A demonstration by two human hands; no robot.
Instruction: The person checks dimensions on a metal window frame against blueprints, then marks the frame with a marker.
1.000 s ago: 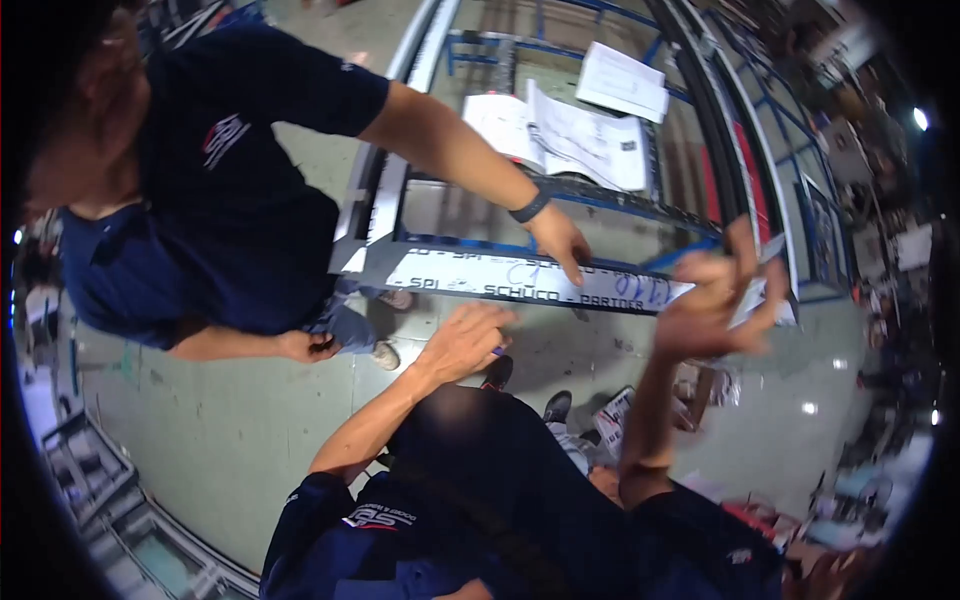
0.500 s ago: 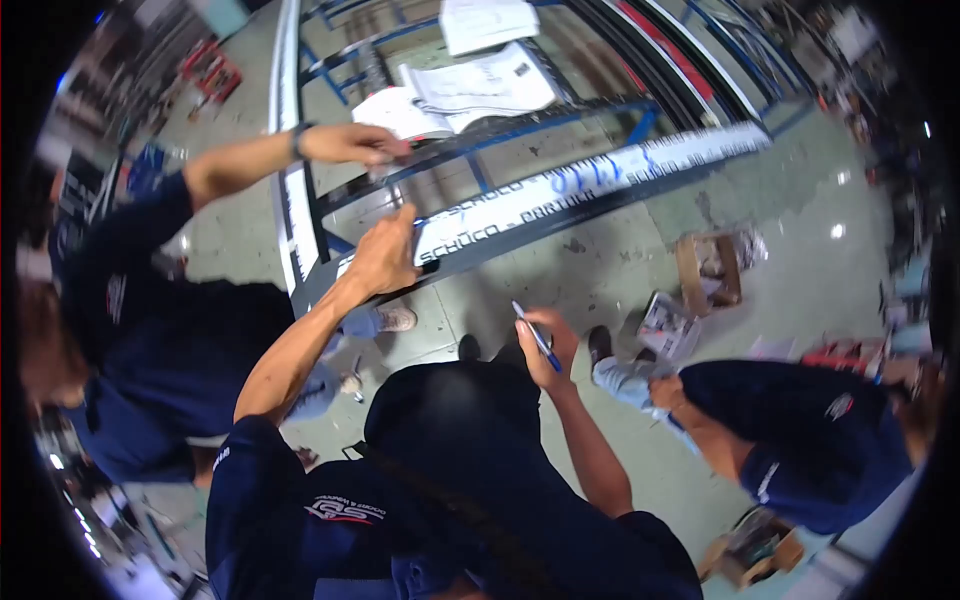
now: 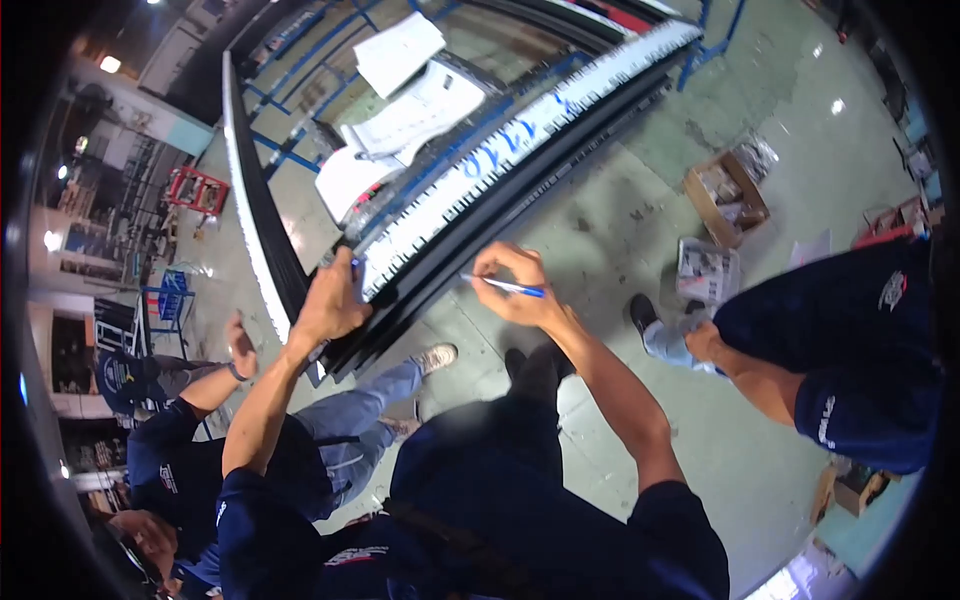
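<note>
Workshop floor [image 3: 620, 230] | L fingers [image 3: 338, 280] grip frame [image 3: 480, 170] | R fingers [image 3: 500, 262] pinch pen [image 3: 508, 288] | box [image 3: 725, 195] near

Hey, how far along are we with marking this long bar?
Done: blue numbers are already written on the white film of the bar. In hand: the left hand rests on its near end; the right hand holds a blue pen, tip at the dark edge. Left: no fresh mark shows near the pen, so that seems unwritten.

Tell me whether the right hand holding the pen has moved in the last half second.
Yes. The right hand with its pen moved up toward the frame profile.
</note>
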